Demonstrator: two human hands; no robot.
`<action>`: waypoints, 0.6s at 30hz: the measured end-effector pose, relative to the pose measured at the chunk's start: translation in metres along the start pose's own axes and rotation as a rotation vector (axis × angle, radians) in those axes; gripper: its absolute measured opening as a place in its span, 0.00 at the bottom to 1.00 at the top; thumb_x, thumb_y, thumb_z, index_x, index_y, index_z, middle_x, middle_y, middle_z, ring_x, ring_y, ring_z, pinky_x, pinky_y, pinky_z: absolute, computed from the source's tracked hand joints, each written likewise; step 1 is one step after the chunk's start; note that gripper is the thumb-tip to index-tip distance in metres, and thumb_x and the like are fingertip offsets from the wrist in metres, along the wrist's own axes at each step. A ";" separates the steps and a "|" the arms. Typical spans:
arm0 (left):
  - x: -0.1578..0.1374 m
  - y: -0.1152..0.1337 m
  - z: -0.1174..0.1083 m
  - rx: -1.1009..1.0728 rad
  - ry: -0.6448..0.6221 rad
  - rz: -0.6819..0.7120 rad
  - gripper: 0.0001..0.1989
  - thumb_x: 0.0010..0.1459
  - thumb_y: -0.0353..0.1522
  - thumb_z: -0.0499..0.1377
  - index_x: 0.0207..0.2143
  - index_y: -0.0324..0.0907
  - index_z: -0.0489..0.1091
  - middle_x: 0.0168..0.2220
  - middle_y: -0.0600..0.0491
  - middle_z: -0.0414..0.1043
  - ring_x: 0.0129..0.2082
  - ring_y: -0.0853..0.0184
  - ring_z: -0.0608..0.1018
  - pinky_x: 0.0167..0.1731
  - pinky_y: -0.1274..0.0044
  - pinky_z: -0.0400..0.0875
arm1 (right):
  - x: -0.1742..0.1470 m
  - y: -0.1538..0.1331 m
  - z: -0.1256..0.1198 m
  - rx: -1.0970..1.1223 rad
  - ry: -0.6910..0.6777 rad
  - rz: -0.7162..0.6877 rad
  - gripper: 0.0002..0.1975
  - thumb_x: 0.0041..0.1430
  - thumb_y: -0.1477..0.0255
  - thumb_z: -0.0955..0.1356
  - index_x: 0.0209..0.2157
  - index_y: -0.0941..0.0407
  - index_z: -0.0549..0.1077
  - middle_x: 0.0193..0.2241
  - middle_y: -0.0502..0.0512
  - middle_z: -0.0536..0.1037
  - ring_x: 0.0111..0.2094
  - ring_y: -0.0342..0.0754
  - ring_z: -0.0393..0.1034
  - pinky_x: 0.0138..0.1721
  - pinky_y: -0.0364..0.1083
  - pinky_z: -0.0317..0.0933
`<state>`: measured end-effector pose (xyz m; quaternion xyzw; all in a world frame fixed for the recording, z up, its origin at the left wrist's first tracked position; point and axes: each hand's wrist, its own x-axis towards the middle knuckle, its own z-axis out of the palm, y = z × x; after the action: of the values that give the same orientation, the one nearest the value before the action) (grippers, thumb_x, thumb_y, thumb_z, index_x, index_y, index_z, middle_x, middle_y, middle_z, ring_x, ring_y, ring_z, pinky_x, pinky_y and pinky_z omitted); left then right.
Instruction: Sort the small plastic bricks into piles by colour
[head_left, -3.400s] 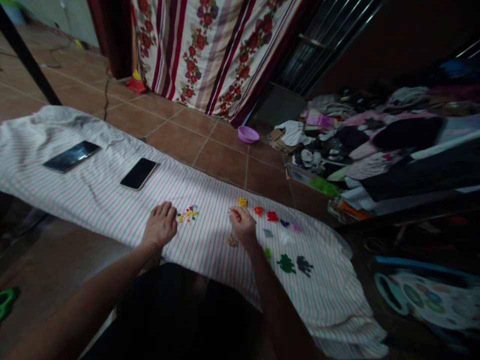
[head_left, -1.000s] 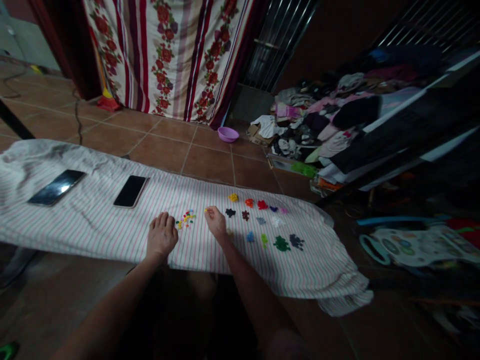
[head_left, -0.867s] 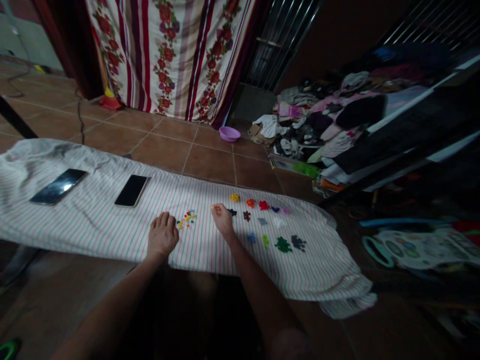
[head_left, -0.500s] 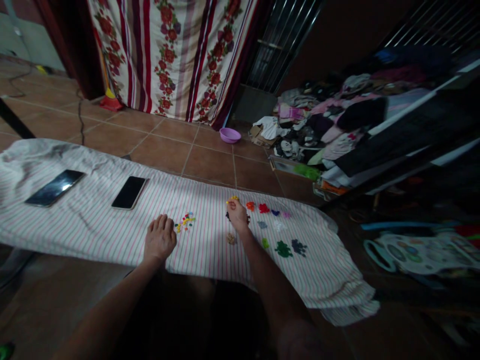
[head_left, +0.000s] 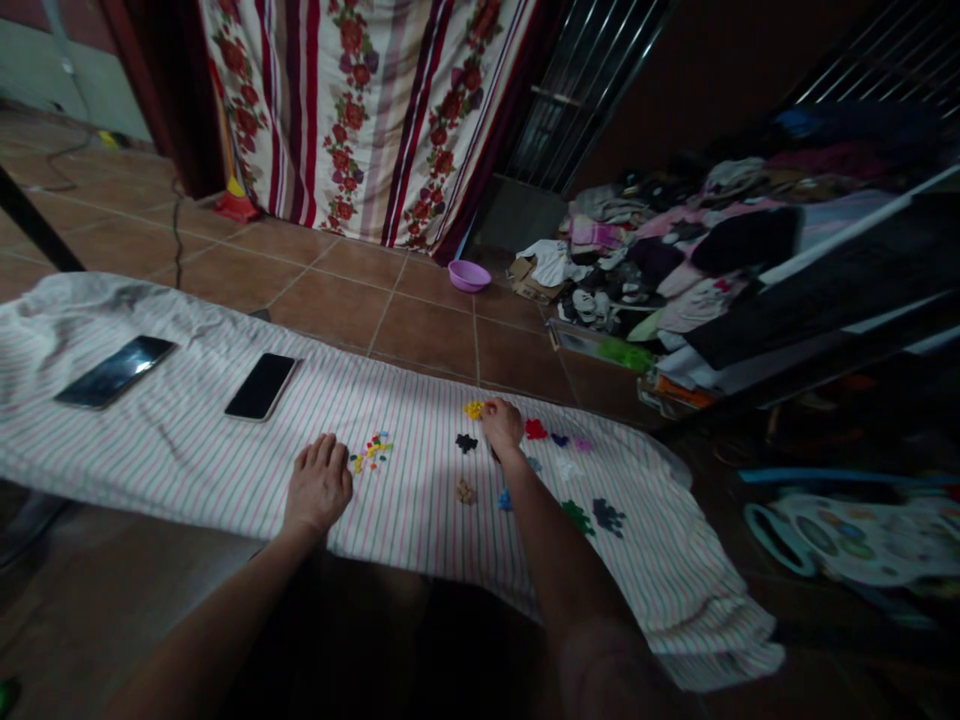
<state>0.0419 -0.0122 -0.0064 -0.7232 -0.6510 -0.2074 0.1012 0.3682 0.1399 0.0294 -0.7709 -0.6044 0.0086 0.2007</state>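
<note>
My left hand (head_left: 320, 485) lies flat, palm down, on the striped cloth (head_left: 405, 430). Just right of its fingertips is a small mixed pile of colourful pieces (head_left: 373, 452). Further right, my right hand (head_left: 502, 424) has its fingers curled together beside the yellow pieces (head_left: 474, 410); whatever is in them is too small to make out. Around that hand lie single-colour piles: black pieces (head_left: 466, 443), tan pieces (head_left: 465, 491), blue pieces (head_left: 505, 499), red pieces (head_left: 535, 429), green pieces (head_left: 577, 517) and dark grey pieces (head_left: 608, 516). My right hand and forearm hide part of this area.
Two phones, a left one (head_left: 116, 372) and a nearer one (head_left: 261, 386), rest on the cloth's left half. Beyond the table, a purple basin (head_left: 469, 276) stands on the tiled floor before a flowered curtain (head_left: 352, 120). Heaped clothes (head_left: 637, 240) fill the right back.
My right hand has shifted right, from over the yellow pieces to beside them, uncovering the black pile. My left hand stays in place. The whole view has moved slightly.
</note>
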 end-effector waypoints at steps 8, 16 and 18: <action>0.000 0.001 -0.002 0.021 0.019 0.016 0.15 0.60 0.30 0.51 0.46 0.37 0.71 0.53 0.39 0.73 0.56 0.52 0.72 0.54 0.63 0.64 | 0.004 -0.004 0.007 -0.043 -0.049 0.019 0.12 0.62 0.73 0.65 0.41 0.54 0.80 0.43 0.57 0.80 0.45 0.50 0.71 0.45 0.44 0.60; 0.000 0.001 -0.002 0.028 0.002 0.011 0.15 0.60 0.30 0.51 0.46 0.37 0.71 0.53 0.39 0.73 0.56 0.52 0.72 0.54 0.62 0.64 | 0.006 0.003 0.018 -0.035 -0.037 -0.051 0.14 0.61 0.75 0.64 0.41 0.54 0.81 0.45 0.58 0.79 0.46 0.51 0.69 0.47 0.46 0.60; 0.000 0.001 -0.001 0.031 0.004 0.013 0.15 0.60 0.30 0.51 0.46 0.37 0.71 0.53 0.39 0.73 0.56 0.51 0.72 0.55 0.62 0.64 | 0.007 0.005 0.020 -0.035 -0.044 -0.062 0.15 0.61 0.76 0.63 0.42 0.55 0.81 0.46 0.59 0.79 0.47 0.51 0.69 0.47 0.46 0.59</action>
<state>0.0423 -0.0128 -0.0053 -0.7254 -0.6490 -0.1983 0.1151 0.3695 0.1511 0.0112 -0.7548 -0.6323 0.0087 0.1742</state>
